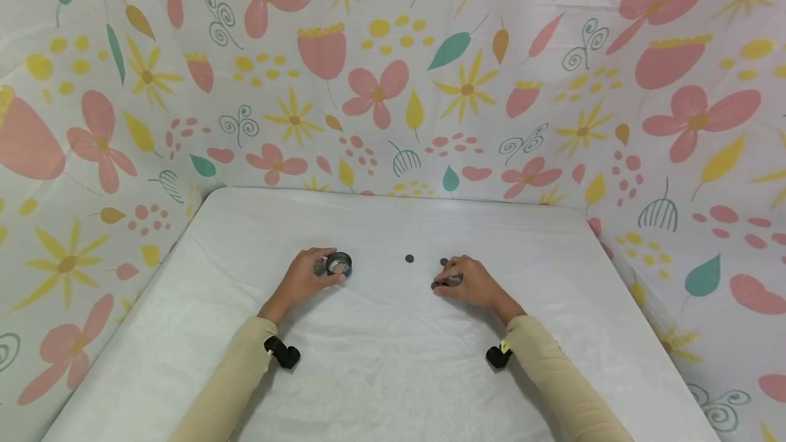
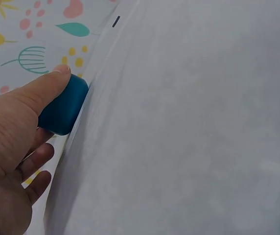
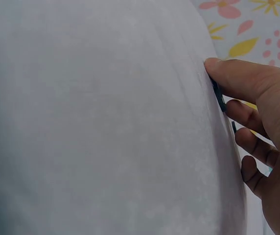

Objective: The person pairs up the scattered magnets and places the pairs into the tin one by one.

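Observation:
My left hand (image 1: pixel 303 275) grips a small round tin (image 1: pixel 339 264), thumb on the near side and fingers on the far side. Its open top shows a silvery inside, and its blue outer wall (image 2: pixel 66 105) shows in the left wrist view. Over to the right, my right hand (image 1: pixel 473 284) pinches a thin dark disc (image 1: pixel 434 286) between thumb and fingertip, low at the tabletop. In the right wrist view this disc (image 3: pixel 218 95) appears edge-on between them. A second dark disc (image 1: pixel 443 262) lies just beyond the right fingers.
Another dark disc (image 1: pixel 409 258) lies between the hands, left of the right one. A white cloth (image 1: pixel 381 374) covers the table. Flower-printed curtains (image 1: pixel 377 91) stand along its back and sides.

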A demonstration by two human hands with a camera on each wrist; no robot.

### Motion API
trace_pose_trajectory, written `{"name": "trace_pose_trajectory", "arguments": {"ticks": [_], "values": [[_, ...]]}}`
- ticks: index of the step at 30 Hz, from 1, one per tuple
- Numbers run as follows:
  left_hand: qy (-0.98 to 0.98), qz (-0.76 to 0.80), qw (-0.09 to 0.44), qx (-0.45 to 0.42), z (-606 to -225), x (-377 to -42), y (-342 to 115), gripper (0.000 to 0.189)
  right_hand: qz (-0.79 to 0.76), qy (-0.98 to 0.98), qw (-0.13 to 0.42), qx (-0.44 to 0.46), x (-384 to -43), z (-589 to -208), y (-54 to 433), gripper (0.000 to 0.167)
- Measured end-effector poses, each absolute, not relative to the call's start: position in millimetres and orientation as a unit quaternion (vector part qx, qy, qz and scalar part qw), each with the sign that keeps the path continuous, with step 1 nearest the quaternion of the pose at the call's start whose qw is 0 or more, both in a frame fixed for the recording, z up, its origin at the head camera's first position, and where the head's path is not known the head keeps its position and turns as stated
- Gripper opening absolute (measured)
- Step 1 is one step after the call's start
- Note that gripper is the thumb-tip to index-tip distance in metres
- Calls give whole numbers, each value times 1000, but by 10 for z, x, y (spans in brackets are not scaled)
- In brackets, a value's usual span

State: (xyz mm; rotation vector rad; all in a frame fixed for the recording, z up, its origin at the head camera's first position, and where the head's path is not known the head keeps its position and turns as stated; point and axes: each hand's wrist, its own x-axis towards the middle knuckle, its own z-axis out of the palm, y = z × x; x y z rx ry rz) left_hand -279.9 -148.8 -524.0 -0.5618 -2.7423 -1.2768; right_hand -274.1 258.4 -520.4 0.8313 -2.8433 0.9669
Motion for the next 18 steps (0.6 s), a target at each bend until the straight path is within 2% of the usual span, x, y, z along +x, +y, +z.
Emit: {"name": "trace_pose_trajectory", "arguments": {"ticks": [18], "values": [[-887, -418, 36, -193, -5264, -2803, -1506, 64, 309, -914, 14, 261, -2749, -5171, 2549, 12]]}}
